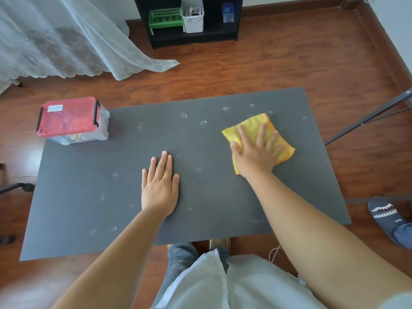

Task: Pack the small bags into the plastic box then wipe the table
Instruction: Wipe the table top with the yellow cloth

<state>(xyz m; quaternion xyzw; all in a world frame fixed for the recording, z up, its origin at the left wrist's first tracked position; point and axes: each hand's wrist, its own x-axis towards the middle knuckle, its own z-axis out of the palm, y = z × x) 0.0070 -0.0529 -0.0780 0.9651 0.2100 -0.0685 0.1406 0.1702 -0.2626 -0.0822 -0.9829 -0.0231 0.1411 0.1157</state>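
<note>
A clear plastic box with a red lid and black latches stands shut at the far left corner of the dark grey table; small bags show faintly through its wall. A yellow cloth lies flat on the table's right side. My right hand presses down on it with fingers spread. My left hand rests flat on the table near the middle, palm down, holding nothing. Pale smudges dot the table top.
A black shelf with a green rack, a white bin and a blue box stands at the back. A lace curtain drapes onto the wooden floor at left. A metal stand leg and another person's socked foot are at right.
</note>
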